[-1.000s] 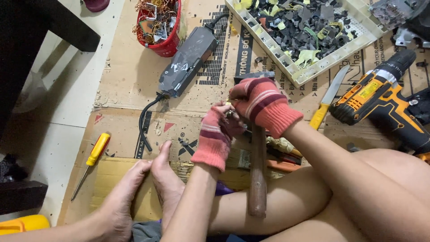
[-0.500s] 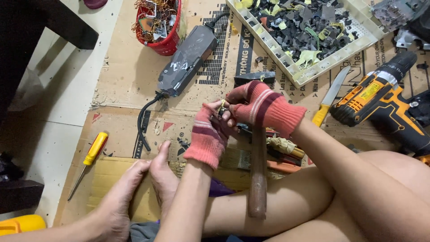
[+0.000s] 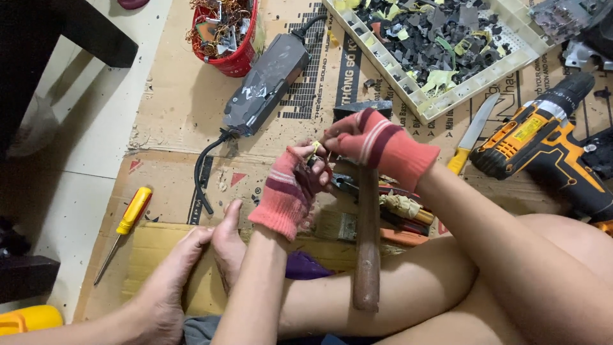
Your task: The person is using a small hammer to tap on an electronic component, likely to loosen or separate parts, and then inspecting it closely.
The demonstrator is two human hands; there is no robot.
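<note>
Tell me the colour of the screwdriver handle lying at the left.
Yellow: the screwdriver has a yellow handle, seen in the head view, the only one.

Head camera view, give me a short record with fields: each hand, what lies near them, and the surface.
left hand: in a pink striped fingerless glove, pinching a small yellowish part
right hand: in a red striped glove, fingers on the same part
between forearms: wooden-handled hammer, handle towards the camera
right side: orange and black cordless drill
left side: yellow screwdriver
surface: cardboard sheet

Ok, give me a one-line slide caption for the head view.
Gloved left hand and right hand pinch a small yellowish part above a wooden-handled hammer.
</note>
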